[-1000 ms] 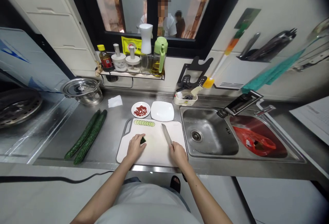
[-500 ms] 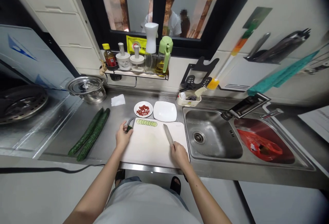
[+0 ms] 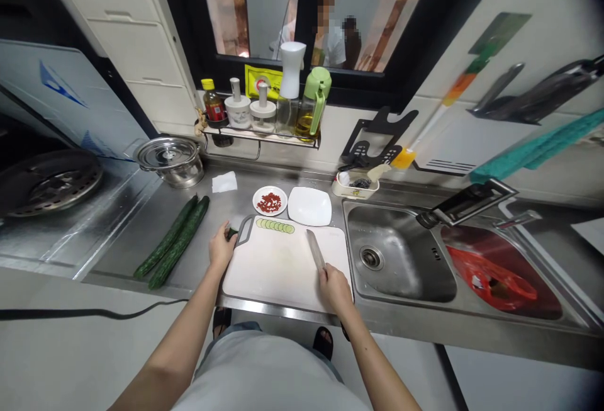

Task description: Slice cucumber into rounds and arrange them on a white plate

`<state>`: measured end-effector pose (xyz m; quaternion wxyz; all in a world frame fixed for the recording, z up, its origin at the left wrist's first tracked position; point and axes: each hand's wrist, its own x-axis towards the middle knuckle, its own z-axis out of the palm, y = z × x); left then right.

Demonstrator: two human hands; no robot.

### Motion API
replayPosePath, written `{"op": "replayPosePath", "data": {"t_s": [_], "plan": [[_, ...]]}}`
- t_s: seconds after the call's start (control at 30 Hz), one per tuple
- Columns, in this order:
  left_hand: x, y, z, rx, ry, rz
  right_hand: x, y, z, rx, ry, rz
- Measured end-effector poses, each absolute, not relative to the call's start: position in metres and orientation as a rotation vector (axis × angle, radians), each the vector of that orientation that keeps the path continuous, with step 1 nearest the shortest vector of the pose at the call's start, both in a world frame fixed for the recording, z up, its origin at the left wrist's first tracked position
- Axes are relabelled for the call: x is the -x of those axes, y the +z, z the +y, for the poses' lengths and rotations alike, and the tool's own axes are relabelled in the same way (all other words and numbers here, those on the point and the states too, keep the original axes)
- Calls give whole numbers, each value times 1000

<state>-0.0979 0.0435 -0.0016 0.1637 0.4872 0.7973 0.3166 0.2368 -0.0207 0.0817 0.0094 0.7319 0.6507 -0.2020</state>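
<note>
My left hand is closed around a short dark green cucumber piece, just left of the cutting board's grey handle. In my right hand is a kitchen knife, its blade pointing away from me over the right part of the white cutting board. A row of thin cucumber slices lies along the board's far edge. Behind the board are a small plate of chopped red pieces and a white square plate. Two whole cucumbers lie side by side to the left.
A lidded steel pot and a white tissue stand at the back left. To the right is a steel sink; a red plastic bag lies in its second basin. A seasoning shelf hangs on the wall.
My left hand has moved left with the cucumber piece, off the board's handle and onto the counter beside it. My right hand keeps the knife over the board. The camera view has shifted slightly.
</note>
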Motion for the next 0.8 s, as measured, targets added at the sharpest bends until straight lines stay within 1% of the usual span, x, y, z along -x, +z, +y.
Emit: {"op": "replayPosePath", "data": {"t_s": [0.27,0.43,0.63,0.8], "plan": [[99,2,38,-1348,957,2212,-237,81,-21,-2295,-636,2029],[85,17,31,-1526,997,2376,-237,80,-21,-2289,-642,2024],[24,33,40,-1840,998,2010,-237,78,-24,-2308,-643,2028],[-27,41,68,-2001,722,1770,-237,75,-25,-2322,-634,2038]]}}
